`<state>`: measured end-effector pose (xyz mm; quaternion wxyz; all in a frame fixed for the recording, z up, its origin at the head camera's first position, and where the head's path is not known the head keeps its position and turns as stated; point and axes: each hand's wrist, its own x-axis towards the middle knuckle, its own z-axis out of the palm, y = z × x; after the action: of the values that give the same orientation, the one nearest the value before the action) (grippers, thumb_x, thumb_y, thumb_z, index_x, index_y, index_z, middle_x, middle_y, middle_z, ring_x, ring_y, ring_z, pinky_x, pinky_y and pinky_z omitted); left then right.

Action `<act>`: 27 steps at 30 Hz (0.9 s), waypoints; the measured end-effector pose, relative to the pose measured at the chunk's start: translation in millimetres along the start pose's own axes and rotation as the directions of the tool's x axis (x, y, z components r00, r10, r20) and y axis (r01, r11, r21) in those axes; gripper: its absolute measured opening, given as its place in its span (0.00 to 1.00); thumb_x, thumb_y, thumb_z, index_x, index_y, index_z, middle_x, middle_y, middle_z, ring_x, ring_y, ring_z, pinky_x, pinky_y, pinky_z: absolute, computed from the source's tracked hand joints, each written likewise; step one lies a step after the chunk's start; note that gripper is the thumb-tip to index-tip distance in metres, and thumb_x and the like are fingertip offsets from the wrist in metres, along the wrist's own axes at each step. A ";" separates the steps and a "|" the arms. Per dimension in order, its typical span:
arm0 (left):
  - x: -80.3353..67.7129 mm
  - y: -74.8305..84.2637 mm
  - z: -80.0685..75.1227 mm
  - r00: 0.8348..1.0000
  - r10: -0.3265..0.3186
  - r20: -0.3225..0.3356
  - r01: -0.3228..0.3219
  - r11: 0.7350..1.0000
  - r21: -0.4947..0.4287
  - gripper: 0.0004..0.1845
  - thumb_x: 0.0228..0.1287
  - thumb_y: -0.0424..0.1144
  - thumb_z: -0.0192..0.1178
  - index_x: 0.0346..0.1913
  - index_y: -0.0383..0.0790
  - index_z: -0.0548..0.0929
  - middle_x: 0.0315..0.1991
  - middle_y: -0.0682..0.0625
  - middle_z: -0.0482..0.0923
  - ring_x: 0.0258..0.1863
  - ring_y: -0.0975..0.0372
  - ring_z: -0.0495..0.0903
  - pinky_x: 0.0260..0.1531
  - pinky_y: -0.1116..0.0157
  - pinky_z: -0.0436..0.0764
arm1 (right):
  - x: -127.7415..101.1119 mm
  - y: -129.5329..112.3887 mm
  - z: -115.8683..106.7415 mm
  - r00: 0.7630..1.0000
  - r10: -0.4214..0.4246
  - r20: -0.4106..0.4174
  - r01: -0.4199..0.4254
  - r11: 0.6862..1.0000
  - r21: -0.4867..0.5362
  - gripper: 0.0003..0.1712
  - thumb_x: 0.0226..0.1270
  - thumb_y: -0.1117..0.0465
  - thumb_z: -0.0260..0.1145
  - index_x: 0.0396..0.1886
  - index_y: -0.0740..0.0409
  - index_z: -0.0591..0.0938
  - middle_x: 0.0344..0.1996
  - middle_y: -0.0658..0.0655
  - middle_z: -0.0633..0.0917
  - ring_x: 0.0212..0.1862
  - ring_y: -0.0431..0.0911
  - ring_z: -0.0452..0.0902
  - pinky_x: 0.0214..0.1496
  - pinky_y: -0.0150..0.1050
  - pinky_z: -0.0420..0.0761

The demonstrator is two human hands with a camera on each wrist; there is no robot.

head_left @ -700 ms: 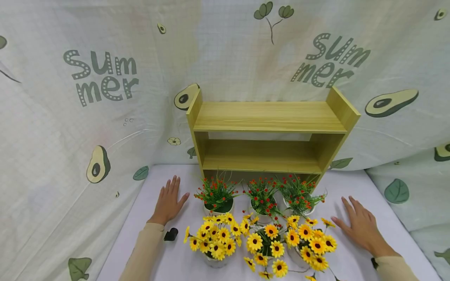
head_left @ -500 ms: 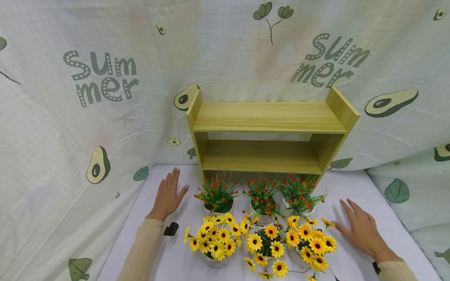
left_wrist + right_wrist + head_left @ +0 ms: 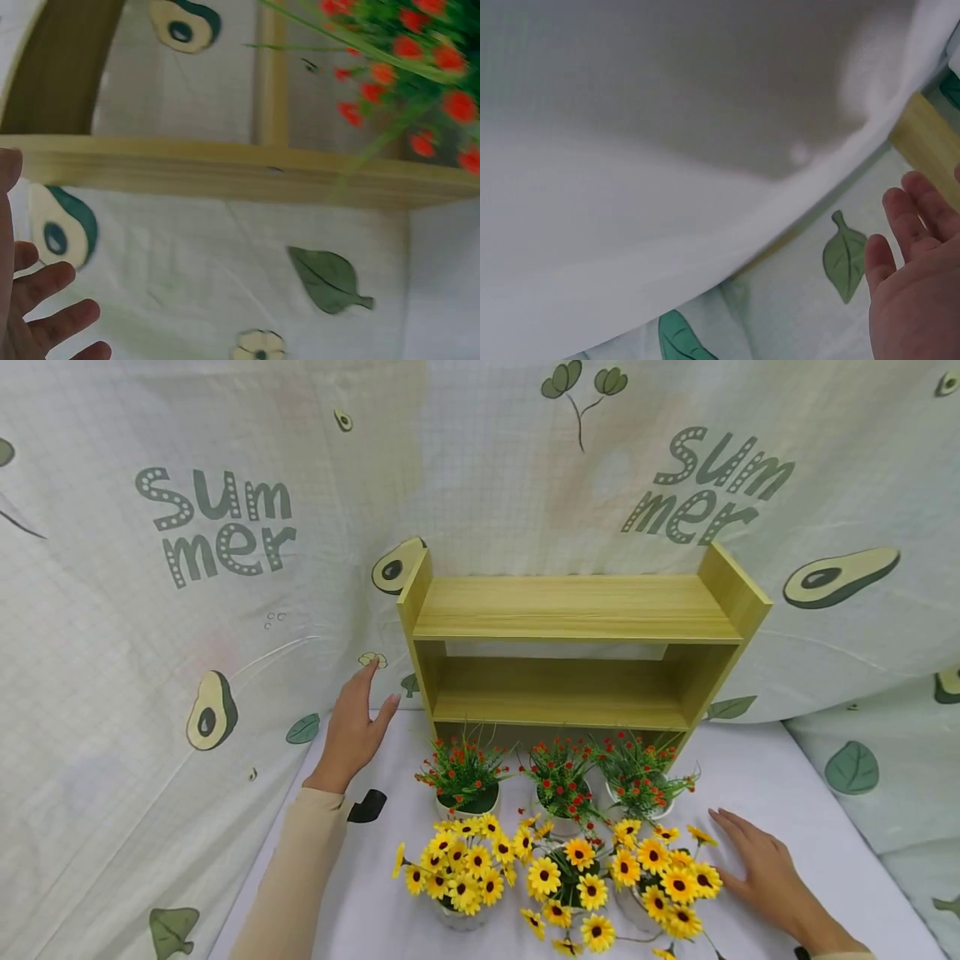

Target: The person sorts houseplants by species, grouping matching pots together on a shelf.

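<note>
My left hand (image 3: 354, 728) is raised above the table, fingers straight, holding nothing, just left of the wooden two-tier shelf (image 3: 577, 610). In the left wrist view its fingers (image 3: 45, 315) show at the left edge below a shelf board (image 3: 225, 172). My right hand (image 3: 757, 860) lies flat on the white tabletop, right of the rightmost yellow-flower pot (image 3: 663, 881). Its fingers (image 3: 915, 225) show in the right wrist view. Three pots of red flowers (image 3: 558, 777) stand before the shelf, three pots of yellow flowers (image 3: 457, 868) nearer me.
A white cloth with avocado and "summer" prints (image 3: 217, 518) hangs behind and at both sides. A small black object (image 3: 367, 806) sits by my left wrist. Both shelf boards hold nothing. Bare tabletop (image 3: 750, 760) lies right of the shelf.
My left hand has lifted off the table and moved up and away toward the shelf's left side. My right hand has slid back toward me and slightly left, staying flat.
</note>
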<state>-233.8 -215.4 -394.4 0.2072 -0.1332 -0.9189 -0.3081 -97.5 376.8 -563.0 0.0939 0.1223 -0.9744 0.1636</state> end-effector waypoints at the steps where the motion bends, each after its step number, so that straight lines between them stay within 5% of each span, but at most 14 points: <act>1: 3.5 4.2 -2.6 1.000 0.008 -0.015 -0.009 1.000 -0.018 0.38 0.81 0.45 0.58 0.83 0.33 0.57 0.80 0.34 0.62 0.79 0.40 0.60 0.78 0.40 0.58 | -1.1 -1.3 0.0 1.000 -0.001 0.004 0.001 1.000 0.009 0.49 0.48 0.61 0.84 0.70 0.69 0.73 0.66 0.74 0.75 0.61 0.72 0.73 0.53 0.72 0.68; 11: 34.1 38.1 -21.9 0.987 0.076 -0.142 -0.098 0.983 -0.153 0.34 0.80 0.41 0.59 0.82 0.36 0.61 0.76 0.39 0.68 0.70 0.44 0.72 0.66 0.44 0.74 | -10.3 -10.1 2.7 0.997 -0.071 -0.020 0.073 0.995 0.069 0.53 0.38 0.58 0.89 0.67 0.67 0.76 0.62 0.70 0.80 0.57 0.70 0.78 0.49 0.71 0.74; 22: 58.8 68.0 -30.3 0.973 0.077 -0.217 -0.137 0.952 -0.274 0.33 0.80 0.38 0.60 0.81 0.36 0.63 0.74 0.40 0.71 0.65 0.45 0.77 0.62 0.45 0.79 | -17.7 -16.8 8.2 0.995 -0.013 0.094 0.001 0.991 0.133 0.51 0.42 0.52 0.89 0.61 0.75 0.78 0.57 0.78 0.81 0.58 0.75 0.77 0.55 0.73 0.72; 27: 66.6 75.0 -28.8 0.965 0.083 -0.248 -0.154 0.946 -0.285 0.31 0.80 0.37 0.60 0.80 0.35 0.66 0.72 0.39 0.73 0.62 0.45 0.79 0.58 0.45 0.83 | -24.7 -16.4 14.2 0.997 -0.082 0.016 0.079 0.986 0.144 0.50 0.35 0.52 0.91 0.59 0.70 0.80 0.54 0.70 0.85 0.55 0.61 0.81 0.50 0.69 0.78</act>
<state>-255.8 -167.4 -304.3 0.3088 -0.1815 -0.8208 -0.4450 -71.6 362.1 -576.9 0.0809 0.1696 -0.9554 0.2278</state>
